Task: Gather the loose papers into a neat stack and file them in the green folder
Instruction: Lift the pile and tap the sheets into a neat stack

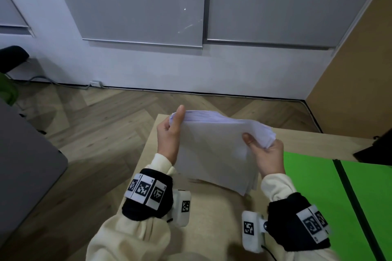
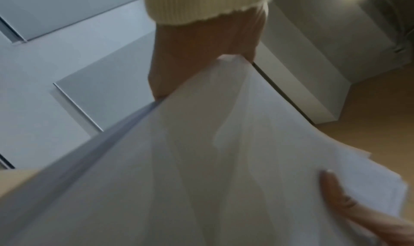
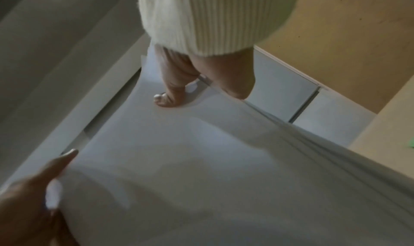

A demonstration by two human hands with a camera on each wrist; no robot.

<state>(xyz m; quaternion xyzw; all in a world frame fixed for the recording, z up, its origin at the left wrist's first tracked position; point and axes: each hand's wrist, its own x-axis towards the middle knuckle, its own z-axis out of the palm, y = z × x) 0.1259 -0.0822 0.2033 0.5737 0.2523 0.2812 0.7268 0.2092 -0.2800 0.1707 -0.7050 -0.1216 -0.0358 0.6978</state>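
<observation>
A stack of white papers (image 1: 214,150) stands tilted on edge over the wooden table (image 1: 212,218), its upper sheets fanned and uneven. My left hand (image 1: 172,129) grips the stack's upper left corner, thumb on the near face. My right hand (image 1: 261,148) pinches the upper right corner. The left wrist view is filled by the papers (image 2: 201,161), with my left thumb (image 2: 336,193) pressed on them and my right hand (image 2: 201,55) beyond. In the right wrist view the papers (image 3: 201,161) run up to my left hand (image 3: 179,83). The open green folder (image 1: 314,197) lies flat on the table to the right.
A black object (image 1: 377,146) sits at the table's far right edge, above the folder. A grey table (image 1: 25,165) stands to the left across a strip of wooden floor. A black chair (image 1: 12,57) is by the wall at far left.
</observation>
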